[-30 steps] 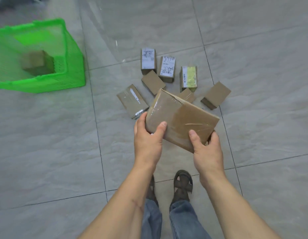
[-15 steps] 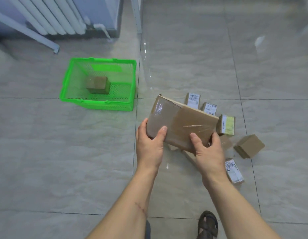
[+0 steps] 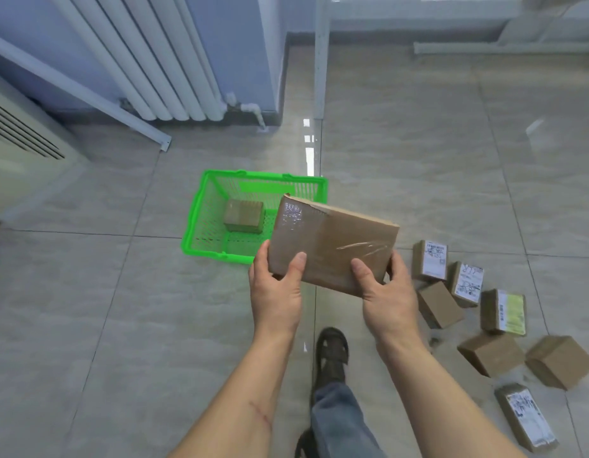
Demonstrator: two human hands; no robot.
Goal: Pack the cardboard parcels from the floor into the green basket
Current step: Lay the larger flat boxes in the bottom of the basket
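Observation:
I hold a flat taped cardboard parcel (image 3: 332, 242) in both hands, in the air over the near right corner of the green basket (image 3: 200, 219). My left hand (image 3: 276, 292) grips its near left corner and my right hand (image 3: 385, 295) its near right corner. One small cardboard parcel (image 3: 244, 215) lies inside the basket on its floor. Several more parcels lie on the floor at the right, some with white labels (image 3: 431, 264), one with a yellow label (image 3: 502, 310), others plain brown (image 3: 491, 353).
A white radiator (image 3: 147, 61) and a blue wall stand behind the basket. A white post (image 3: 321, 57) rises at the back. A beige cabinet (image 3: 19, 140) is at the left. My sandalled foot (image 3: 332, 352) is on the tiled floor below my hands.
The view has swung left and up toward the basket. The parcel in my hands has moved from over the floor pile to above the basket's near right corner. The grip is unchanged.

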